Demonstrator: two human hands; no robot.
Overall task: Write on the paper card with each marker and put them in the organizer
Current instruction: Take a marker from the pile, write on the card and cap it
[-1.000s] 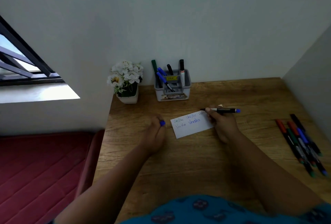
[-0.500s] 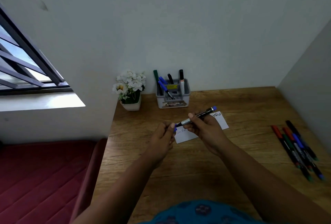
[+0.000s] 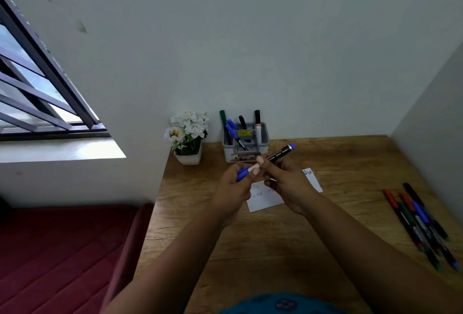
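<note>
My right hand (image 3: pixel 285 183) holds a black marker with a blue end (image 3: pixel 280 154) above the desk, tilted up to the right. My left hand (image 3: pixel 231 189) grips the blue cap (image 3: pixel 242 173) at the marker's lower tip; cap and marker meet there. Under my hands lies the white paper card (image 3: pixel 264 201) with blue and green writing, partly hidden. The grey organizer (image 3: pixel 246 149) stands at the back against the wall with several markers upright in it.
A row of several red, green, blue and black markers (image 3: pixel 423 223) lies on the wooden desk (image 3: pixel 288 251) at the right, near a side wall. A white pot of flowers (image 3: pixel 188 135) stands left of the organizer. A red cushion lies below the desk's left edge.
My right hand lifted the marker off the card and swung it toward my left hand. My left hand rose with the blue cap, which now sits at the marker's tip.
</note>
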